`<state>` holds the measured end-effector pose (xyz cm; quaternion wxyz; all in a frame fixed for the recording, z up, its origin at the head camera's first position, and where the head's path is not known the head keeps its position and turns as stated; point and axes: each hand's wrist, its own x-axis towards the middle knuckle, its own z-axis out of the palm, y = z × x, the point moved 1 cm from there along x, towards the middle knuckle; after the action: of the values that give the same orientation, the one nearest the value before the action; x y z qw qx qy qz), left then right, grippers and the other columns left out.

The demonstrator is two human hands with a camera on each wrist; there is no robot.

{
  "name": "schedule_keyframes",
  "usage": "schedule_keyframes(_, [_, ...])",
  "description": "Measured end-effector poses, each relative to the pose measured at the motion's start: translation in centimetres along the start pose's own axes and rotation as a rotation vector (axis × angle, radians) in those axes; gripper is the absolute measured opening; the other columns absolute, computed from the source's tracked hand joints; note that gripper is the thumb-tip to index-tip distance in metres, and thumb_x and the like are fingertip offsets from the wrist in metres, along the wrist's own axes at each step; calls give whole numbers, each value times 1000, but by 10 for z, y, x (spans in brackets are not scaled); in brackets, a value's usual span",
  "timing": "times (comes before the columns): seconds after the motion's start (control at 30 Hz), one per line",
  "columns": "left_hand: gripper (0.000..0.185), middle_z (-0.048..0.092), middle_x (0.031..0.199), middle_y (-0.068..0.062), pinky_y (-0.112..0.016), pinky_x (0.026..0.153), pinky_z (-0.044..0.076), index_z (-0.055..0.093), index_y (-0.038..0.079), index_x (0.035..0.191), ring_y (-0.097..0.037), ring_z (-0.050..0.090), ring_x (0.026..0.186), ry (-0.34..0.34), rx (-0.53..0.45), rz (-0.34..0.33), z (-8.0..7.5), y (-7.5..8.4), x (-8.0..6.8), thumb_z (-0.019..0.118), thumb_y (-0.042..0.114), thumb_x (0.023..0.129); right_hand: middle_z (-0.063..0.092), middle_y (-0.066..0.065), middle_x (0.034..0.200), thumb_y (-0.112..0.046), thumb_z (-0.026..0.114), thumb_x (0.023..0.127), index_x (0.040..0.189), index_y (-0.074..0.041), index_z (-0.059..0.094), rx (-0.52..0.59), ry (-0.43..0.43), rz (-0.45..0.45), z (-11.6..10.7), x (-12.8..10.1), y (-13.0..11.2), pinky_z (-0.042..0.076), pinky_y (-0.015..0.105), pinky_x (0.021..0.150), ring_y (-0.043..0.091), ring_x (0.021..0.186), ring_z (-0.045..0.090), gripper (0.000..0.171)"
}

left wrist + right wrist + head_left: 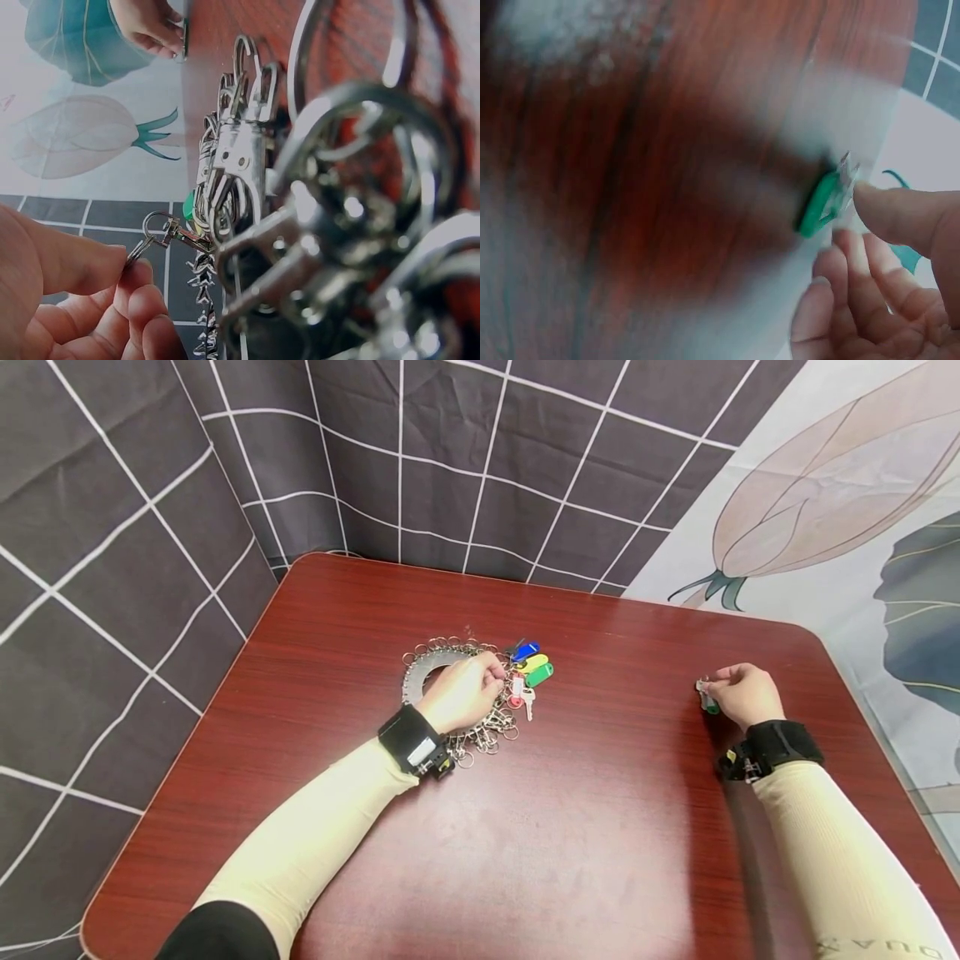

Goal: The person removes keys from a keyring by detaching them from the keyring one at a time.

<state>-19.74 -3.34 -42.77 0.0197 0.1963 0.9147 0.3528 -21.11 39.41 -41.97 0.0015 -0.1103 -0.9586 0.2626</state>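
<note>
Right hand (742,695) around green key tag (709,705)

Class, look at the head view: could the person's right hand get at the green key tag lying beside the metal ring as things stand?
Probably yes: bare table lies between the right hand and the green key tag, though that hand already pinches a small green tag.

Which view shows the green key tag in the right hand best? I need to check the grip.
The right wrist view: the green key tag sits close up at the right hand's fingertips, though blurred. The head view shows it small; the left wrist view hides it.
</note>
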Motion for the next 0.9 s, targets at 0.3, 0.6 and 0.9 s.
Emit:
schedule_keyframes(0.3, [15, 62, 80, 8, -30, 66, 47, 61, 17, 106, -11, 58, 74, -5, 30, -97, -4, 0, -2, 54, 20, 93, 60, 23, 110, -28, 50, 98, 119, 2, 55, 12, 102, -191, 11, -4, -40, 41, 44, 76, 34, 91, 55, 38])
schedule_keyframes(0.6, [15, 65, 87, 7, -30, 72, 48, 62, 14, 105, -11, 60, 80, -5, 32, -80, -5, 2, -3, 58, 22, 92, 63, 15, 110, -31, 63, 93, 113, -3, 61, 41, -17, -450, 56, -19, -109, 47, 48, 84, 31, 96, 62, 35])
schedule_keyframes(0.9, [21, 65, 98, -1, -33, 77, 48, 63, 10, 108, -15, 60, 89, -18, 51, -27, -3, 4, -3, 63, 23, 91, 63, 10, 105, -33, 73, 85, 111, -3, 63, -85, -156, -772, 102, -41, -164, 41, 42, 93, 27, 101, 55, 40])
